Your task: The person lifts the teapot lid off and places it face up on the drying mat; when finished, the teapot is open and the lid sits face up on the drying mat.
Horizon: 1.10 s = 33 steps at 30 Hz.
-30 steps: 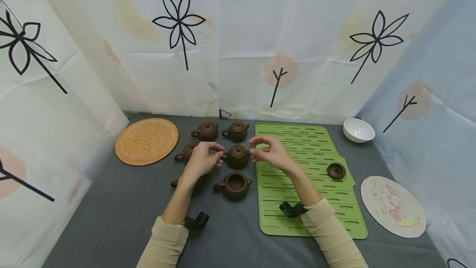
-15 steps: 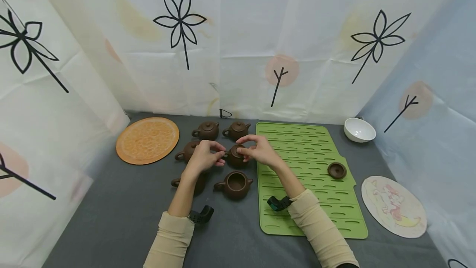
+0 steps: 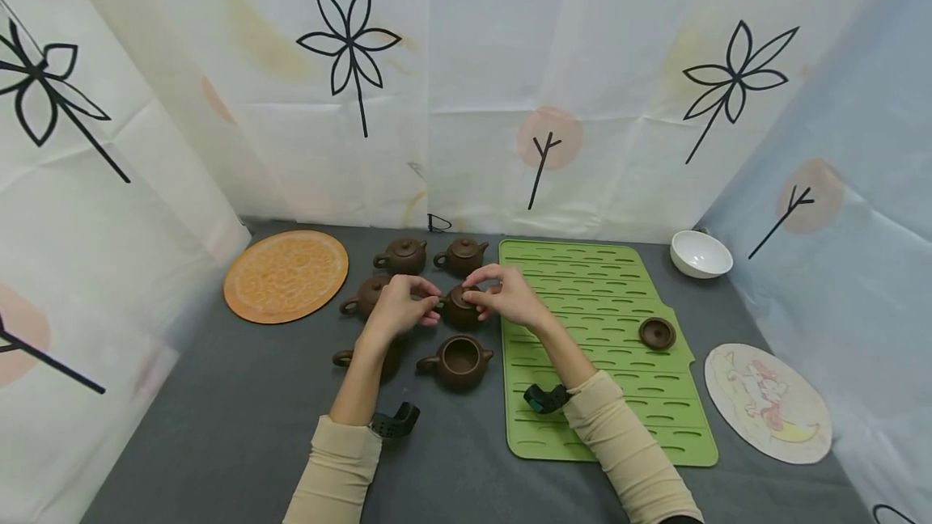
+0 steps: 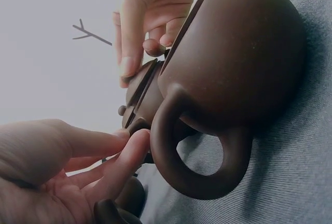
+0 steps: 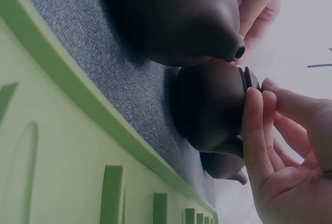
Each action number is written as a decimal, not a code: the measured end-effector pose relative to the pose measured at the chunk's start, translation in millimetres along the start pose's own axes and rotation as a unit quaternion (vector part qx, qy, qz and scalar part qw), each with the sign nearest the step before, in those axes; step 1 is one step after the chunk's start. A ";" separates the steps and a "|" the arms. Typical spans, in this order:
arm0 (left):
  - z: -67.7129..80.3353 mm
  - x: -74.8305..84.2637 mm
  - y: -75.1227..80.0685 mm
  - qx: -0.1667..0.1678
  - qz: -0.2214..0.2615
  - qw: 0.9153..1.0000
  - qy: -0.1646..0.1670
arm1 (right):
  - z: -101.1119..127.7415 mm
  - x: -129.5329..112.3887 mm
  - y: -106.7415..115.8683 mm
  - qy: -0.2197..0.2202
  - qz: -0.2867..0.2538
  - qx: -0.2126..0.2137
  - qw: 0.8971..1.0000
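In the head view my left hand (image 3: pixel 396 310) pinches the handle of a small brown clay teapot (image 3: pixel 460 318) in the right-hand column of teapots. Thumb and index finger meet on that handle in the left wrist view. My right hand (image 3: pixel 513 297) pinches the rim of this teapot's lid (image 5: pixel 253 79) from above, thumb on one side and fingers on the other. The lid (image 4: pixel 141 84) sits at the pot's mouth, partly covered by the fingers. Nearer to me stands a lidless teapot (image 3: pixel 457 380), which fills much of the left wrist view.
Other lidded teapots (image 3: pixel 405 255) stand behind and to the left, some under my left arm. A loose lid (image 3: pixel 658 334) lies on the green ridged mat (image 3: pixel 612 427). An orange round mat (image 3: pixel 287 276), a white bowl (image 3: pixel 701 255) and a pale printed oval mat (image 3: pixel 768 403) lie around.
My right hand has moved left from beside the spout onto the lid and now pinches it. My left hand stays at the handle. The teapot has shifted slightly left.
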<state>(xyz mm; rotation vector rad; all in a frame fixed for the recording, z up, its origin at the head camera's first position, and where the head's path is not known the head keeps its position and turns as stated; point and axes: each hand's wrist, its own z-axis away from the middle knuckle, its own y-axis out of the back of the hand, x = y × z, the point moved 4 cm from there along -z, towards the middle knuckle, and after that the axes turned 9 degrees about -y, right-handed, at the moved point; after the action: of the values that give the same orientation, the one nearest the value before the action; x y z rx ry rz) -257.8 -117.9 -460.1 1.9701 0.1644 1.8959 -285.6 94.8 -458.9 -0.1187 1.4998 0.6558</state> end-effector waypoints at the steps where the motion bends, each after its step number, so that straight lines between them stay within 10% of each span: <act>1: -0.1 0.0 -0.1 0.000 0.000 1.000 0.000 | 0.4 -0.3 0.2 0.001 -0.002 0.001 1.000; 33: 2.4 0.3 -3.6 0.011 -0.008 1.000 0.010 | 60.3 -8.3 81.4 0.002 -0.025 0.037 0.999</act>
<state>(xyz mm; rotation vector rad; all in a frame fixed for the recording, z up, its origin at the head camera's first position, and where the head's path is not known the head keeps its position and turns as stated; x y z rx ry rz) -254.8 -115.0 -461.1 1.9592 0.2063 1.9114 -270.2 187.0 -419.0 -0.0992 1.5180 0.5601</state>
